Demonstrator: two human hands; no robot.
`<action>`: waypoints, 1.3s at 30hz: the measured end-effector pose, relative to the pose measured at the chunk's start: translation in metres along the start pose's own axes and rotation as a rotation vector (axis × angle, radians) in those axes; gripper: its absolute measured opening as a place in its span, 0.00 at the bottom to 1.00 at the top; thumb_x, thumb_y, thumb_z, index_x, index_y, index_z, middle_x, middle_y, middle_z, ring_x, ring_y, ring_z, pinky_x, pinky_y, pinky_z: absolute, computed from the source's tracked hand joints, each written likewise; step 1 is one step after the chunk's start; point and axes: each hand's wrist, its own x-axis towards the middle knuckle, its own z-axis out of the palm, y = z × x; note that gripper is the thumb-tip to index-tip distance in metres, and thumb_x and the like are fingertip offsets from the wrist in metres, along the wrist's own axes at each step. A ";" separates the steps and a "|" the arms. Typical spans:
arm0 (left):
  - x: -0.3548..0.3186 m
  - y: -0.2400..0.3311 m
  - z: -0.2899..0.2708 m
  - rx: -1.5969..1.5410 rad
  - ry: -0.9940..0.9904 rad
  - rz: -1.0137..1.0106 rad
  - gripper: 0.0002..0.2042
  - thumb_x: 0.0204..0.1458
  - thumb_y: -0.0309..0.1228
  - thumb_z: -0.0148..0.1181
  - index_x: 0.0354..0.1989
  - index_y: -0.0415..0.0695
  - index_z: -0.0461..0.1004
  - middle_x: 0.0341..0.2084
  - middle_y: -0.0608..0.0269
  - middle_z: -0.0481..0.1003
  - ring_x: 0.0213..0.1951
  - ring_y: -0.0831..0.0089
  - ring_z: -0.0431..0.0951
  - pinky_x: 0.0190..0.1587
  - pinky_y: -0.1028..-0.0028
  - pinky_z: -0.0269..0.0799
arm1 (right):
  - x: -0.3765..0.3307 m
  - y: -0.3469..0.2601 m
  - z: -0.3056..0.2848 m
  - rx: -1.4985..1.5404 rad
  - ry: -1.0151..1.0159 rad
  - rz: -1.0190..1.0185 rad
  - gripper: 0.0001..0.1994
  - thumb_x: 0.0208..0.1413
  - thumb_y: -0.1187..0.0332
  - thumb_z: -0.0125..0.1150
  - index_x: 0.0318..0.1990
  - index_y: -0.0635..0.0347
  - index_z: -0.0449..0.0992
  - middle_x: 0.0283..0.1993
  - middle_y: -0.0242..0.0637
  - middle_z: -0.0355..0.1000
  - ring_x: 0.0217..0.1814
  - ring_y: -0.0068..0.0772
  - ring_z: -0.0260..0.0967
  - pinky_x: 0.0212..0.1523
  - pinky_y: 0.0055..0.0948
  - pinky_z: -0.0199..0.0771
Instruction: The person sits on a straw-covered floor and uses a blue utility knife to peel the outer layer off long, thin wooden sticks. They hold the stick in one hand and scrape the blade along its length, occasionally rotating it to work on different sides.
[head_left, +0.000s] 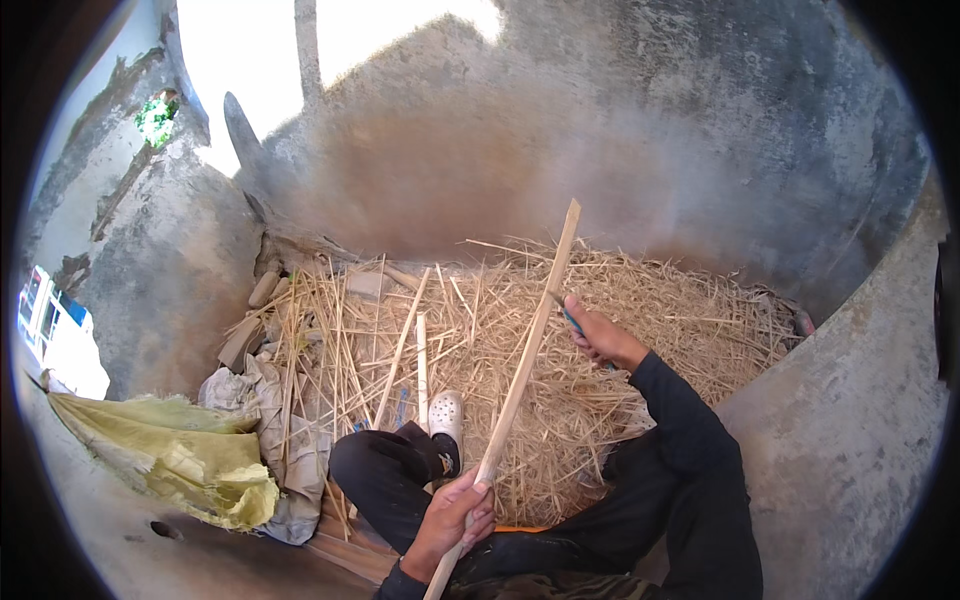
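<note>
A long pale wooden strip (521,372) slants up from my lap toward the far wall, its far end cut at an angle. My left hand (458,517) is closed around its lower part. My right hand (606,336) is closed on a small teal-handled knife (572,321), most of the handle hidden by the fingers. The short dark blade meets the strip's right edge in its upper half. Shavings and thin splinters (650,320) lie heaped beneath and beyond the strip. Two more pale strips, a longer one (402,345) and a shorter one (422,360), lean near my foot.
A white clog (446,414) is on my foot, among the shavings. Yellowish sacking (170,455) and a grey crumpled sack (290,440) lie at the left. Stones (264,289) sit by the far left corner. Concrete walls (620,130) enclose the heap at the back and right.
</note>
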 end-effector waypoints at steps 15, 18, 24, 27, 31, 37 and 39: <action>-0.010 -0.006 0.011 0.605 0.179 0.034 0.23 0.62 0.31 0.49 0.65 0.42 0.58 0.19 0.75 0.62 0.16 0.89 0.58 0.18 0.86 0.55 | 0.020 0.017 -0.018 -1.133 0.672 -0.648 0.39 0.48 0.25 0.39 0.18 0.56 0.75 0.10 0.36 0.65 0.12 0.37 0.67 0.14 0.36 0.64; -0.011 -0.011 0.012 0.658 0.181 0.063 0.23 0.61 0.29 0.50 0.65 0.40 0.58 0.21 0.78 0.61 0.20 0.91 0.56 0.21 0.87 0.53 | 0.029 0.021 -0.031 -1.149 0.690 -0.639 0.39 0.48 0.25 0.39 0.19 0.55 0.76 0.10 0.37 0.65 0.12 0.36 0.67 0.14 0.35 0.64; 0.001 -0.024 0.010 0.843 0.158 0.207 0.23 0.60 0.27 0.51 0.64 0.36 0.58 0.24 0.78 0.60 0.26 0.90 0.56 0.27 0.87 0.54 | 0.055 0.038 -0.038 -1.171 0.688 -0.625 0.37 0.48 0.26 0.41 0.19 0.55 0.74 0.11 0.38 0.65 0.14 0.40 0.68 0.16 0.39 0.62; -0.001 -0.017 0.017 0.845 0.162 0.234 0.22 0.60 0.26 0.51 0.63 0.36 0.59 0.26 0.78 0.62 0.28 0.89 0.57 0.29 0.87 0.55 | 0.063 0.038 -0.036 -1.103 0.691 -0.644 0.39 0.49 0.26 0.39 0.17 0.57 0.73 0.10 0.38 0.64 0.12 0.37 0.65 0.15 0.38 0.62; -0.003 -0.016 0.005 0.896 0.205 0.287 0.22 0.60 0.26 0.51 0.62 0.35 0.60 0.28 0.77 0.64 0.28 0.90 0.58 0.29 0.87 0.55 | 0.057 0.033 -0.008 -0.599 0.338 -0.412 0.39 0.51 0.25 0.35 0.12 0.55 0.64 0.08 0.32 0.56 0.07 0.27 0.52 0.11 0.31 0.53; -0.013 -0.014 0.001 0.812 0.209 0.173 0.22 0.60 0.25 0.51 0.62 0.34 0.60 0.32 0.75 0.67 0.32 0.89 0.61 0.33 0.88 0.59 | 0.023 0.013 0.010 -0.083 0.050 -0.066 0.35 0.51 0.25 0.34 0.14 0.47 0.51 0.10 0.25 0.48 0.09 0.19 0.42 0.10 0.25 0.42; -0.011 -0.014 0.002 0.838 0.195 0.221 0.22 0.60 0.25 0.51 0.62 0.35 0.60 0.33 0.74 0.67 0.33 0.89 0.61 0.35 0.88 0.60 | 0.034 0.028 0.002 -0.396 0.288 -0.246 0.35 0.51 0.26 0.35 0.14 0.49 0.56 0.09 0.29 0.53 0.08 0.23 0.47 0.10 0.27 0.47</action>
